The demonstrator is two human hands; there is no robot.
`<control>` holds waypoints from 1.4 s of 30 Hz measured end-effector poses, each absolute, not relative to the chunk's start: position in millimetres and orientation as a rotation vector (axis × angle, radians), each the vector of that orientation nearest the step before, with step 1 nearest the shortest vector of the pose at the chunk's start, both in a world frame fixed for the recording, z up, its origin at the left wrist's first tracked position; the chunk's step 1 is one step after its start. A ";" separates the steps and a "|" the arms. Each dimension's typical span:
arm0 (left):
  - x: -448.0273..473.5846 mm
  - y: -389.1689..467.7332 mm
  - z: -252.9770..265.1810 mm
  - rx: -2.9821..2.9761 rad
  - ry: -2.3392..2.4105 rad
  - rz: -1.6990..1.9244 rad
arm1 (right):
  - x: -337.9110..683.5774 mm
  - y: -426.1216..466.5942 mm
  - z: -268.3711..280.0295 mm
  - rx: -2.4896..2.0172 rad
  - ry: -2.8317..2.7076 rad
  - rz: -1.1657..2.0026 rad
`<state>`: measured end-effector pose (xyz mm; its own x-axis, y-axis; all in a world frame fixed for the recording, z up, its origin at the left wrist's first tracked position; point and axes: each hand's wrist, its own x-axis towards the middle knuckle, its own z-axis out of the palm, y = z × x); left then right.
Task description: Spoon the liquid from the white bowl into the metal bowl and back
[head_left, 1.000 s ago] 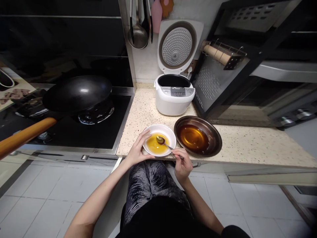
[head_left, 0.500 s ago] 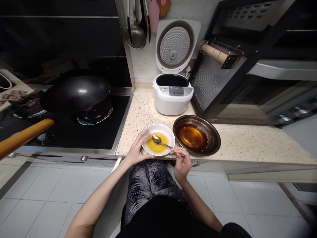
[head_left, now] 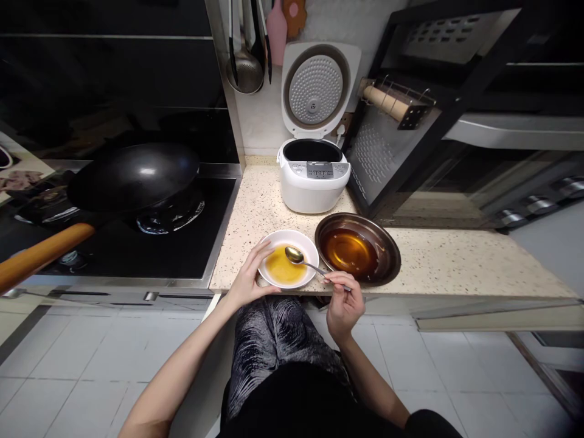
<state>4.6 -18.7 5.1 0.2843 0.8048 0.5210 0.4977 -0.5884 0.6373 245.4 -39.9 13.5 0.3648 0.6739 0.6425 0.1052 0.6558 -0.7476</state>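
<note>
A white bowl (head_left: 311,272) with yellow liquid (head_left: 283,267) in it sits near the counter's front edge. My left hand (head_left: 249,277) grips the bowl's left side, fingers on the far rim and thumb along the near side. Between the fingers and thumb of my right hand (head_left: 343,301) is the handle of a metal spoon (head_left: 294,255). The spoon's head is over the yellow liquid; I cannot tell whether it touches it. Just right of the bowl stands a wide metal basin (head_left: 392,261) holding amber-brown liquid (head_left: 351,252).
A white rice cooker (head_left: 314,191) with raised lid stands behind the bowls. At left, a black wok (head_left: 137,176) with a wooden handle (head_left: 45,252) rests on the stove (head_left: 182,255). A dark oven (head_left: 479,176) is at right. Utensils (head_left: 246,67) hang on the wall.
My right hand has moved slightly to the right, drawing the spoon's head from the bowl's middle toward its right side. My left hand keeps its hold on the bowl. The view has shifted a little.
</note>
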 end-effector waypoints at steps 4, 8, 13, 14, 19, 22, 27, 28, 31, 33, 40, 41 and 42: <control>4.1 -18.6 4.8 2.214 1.181 1.210 | 252.8 -37.3 18.0 -0.812 -1.131 0.385; 3.9 -18.4 4.9 2.218 1.201 1.195 | 264.2 -34.3 22.0 -0.845 -1.102 0.325; 4.6 -18.4 5.8 2.211 1.183 1.213 | 276.5 -30.6 28.9 -0.860 -1.054 0.253; 4.7 -18.4 5.9 2.212 1.178 1.214 | 278.4 -29.8 30.0 -0.862 -1.051 0.237; 4.5 -18.3 5.7 2.221 1.166 1.222 | 287.2 -26.4 29.5 -0.893 -1.078 0.150; 4.2 -18.3 5.6 2.216 1.177 1.214 | 291.8 -25.0 25.3 -0.898 -1.137 0.111; 4.2 -18.4 5.6 2.226 1.175 1.219 | 298.5 -23.6 17.2 -0.861 -1.301 -0.005; 4.3 -18.4 5.6 2.226 1.175 1.222 | 299.6 -23.3 16.1 -0.858 -1.333 -0.028; 4.4 -18.2 5.5 2.226 1.179 1.224 | 302.3 -22.4 14.3 -0.846 -1.434 -0.107; 4.3 -18.2 5.5 2.227 1.177 1.223 | 303.7 -21.4 13.9 -0.821 -1.506 -0.173; 4.4 -18.6 5.3 2.216 1.175 1.221 | 310.3 -19.9 5.0 -0.737 -1.742 -0.262; 4.5 -18.5 5.3 2.215 1.179 1.217 | 311.6 -20.1 3.0 -0.742 -1.764 -0.255; 4.5 -18.5 5.4 2.215 1.184 1.213 | 312.8 -20.3 1.1 -0.747 -1.783 -0.251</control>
